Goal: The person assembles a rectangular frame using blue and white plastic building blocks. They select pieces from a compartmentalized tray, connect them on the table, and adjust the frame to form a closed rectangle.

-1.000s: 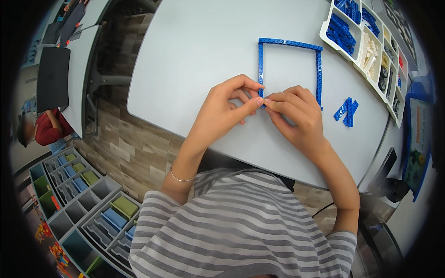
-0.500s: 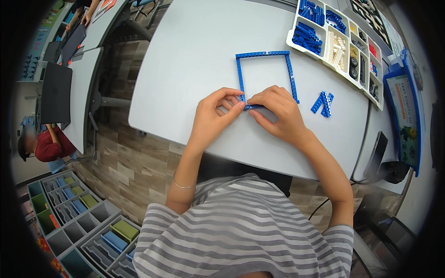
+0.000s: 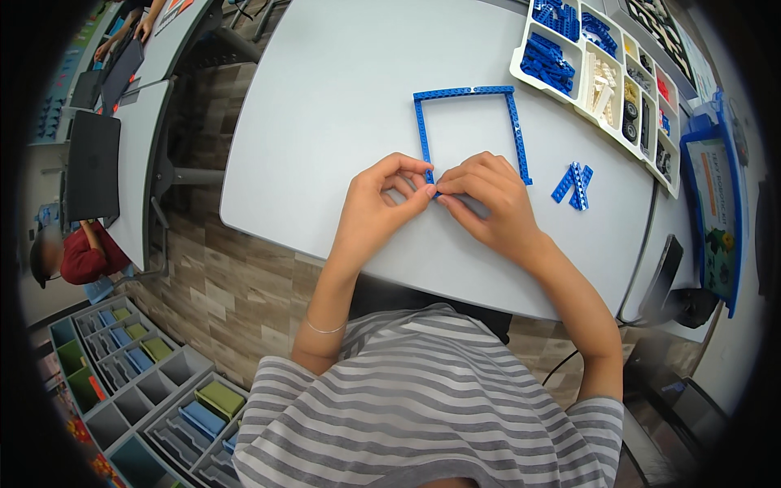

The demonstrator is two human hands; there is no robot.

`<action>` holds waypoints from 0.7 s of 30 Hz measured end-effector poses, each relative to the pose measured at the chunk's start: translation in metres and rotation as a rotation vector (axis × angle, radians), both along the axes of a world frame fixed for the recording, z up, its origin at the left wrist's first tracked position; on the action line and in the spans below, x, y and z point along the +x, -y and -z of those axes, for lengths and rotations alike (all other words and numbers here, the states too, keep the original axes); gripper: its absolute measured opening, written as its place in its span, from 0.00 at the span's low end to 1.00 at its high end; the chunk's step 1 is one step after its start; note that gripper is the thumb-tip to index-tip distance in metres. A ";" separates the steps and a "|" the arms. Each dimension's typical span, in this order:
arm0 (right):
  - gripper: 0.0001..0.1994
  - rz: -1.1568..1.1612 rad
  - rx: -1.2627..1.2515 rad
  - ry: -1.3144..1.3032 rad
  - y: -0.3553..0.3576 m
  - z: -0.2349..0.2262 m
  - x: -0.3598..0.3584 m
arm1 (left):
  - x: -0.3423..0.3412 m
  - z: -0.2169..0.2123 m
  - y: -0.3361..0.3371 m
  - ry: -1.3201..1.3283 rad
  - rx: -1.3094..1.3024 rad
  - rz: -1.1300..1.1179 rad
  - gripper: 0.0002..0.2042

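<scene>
A frame of blue studded building beams (image 3: 465, 91) lies on the white table, its far side and two long sides showing. At its near left corner, my left hand (image 3: 378, 199) is closed, thumb and fingertips pinching the end of the left beam (image 3: 422, 138). My right hand (image 3: 492, 195) meets it there, its fingers pressed together on a blue beam (image 3: 438, 194) of which only a sliver shows. The fingertips of both hands almost touch, and they hide the joint. Farther right, the right beam's near end (image 3: 526, 180) lies free of both hands.
Loose blue beams (image 3: 577, 189) lie crossed to the right of the frame. A white sorting tray (image 3: 606, 128) of blue, white and small parts stands at the far right, beside a blue bin (image 3: 720, 203). The table's near edge (image 3: 431, 289) runs below my forearms.
My right fingertips have closed in on the corner toward my left hand, covering the near blue beam that showed between them before. The view has shifted slightly.
</scene>
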State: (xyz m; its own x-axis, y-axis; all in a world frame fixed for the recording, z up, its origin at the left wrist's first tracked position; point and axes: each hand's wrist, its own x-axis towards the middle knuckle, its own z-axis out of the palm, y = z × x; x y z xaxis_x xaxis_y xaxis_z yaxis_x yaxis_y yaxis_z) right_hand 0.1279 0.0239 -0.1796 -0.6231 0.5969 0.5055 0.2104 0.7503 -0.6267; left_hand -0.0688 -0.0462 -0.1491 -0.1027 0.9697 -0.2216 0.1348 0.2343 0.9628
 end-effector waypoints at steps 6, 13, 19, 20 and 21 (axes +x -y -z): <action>0.10 -0.009 -0.066 0.042 -0.001 -0.009 -0.001 | -0.007 -0.006 -0.006 0.097 -0.106 0.070 0.11; 0.10 -0.008 -0.122 0.097 0.000 -0.014 0.000 | -0.015 -0.009 -0.014 0.208 -0.188 0.160 0.10; 0.10 -0.042 -0.110 0.107 -0.003 -0.010 0.001 | -0.012 -0.013 -0.011 0.205 -0.172 0.155 0.09; 0.10 -0.055 -0.099 0.110 -0.004 -0.008 0.002 | -0.011 -0.012 -0.010 0.190 -0.162 0.138 0.10; 0.10 -0.037 -0.073 0.113 -0.004 -0.007 0.003 | -0.009 -0.011 -0.008 0.177 -0.156 0.124 0.10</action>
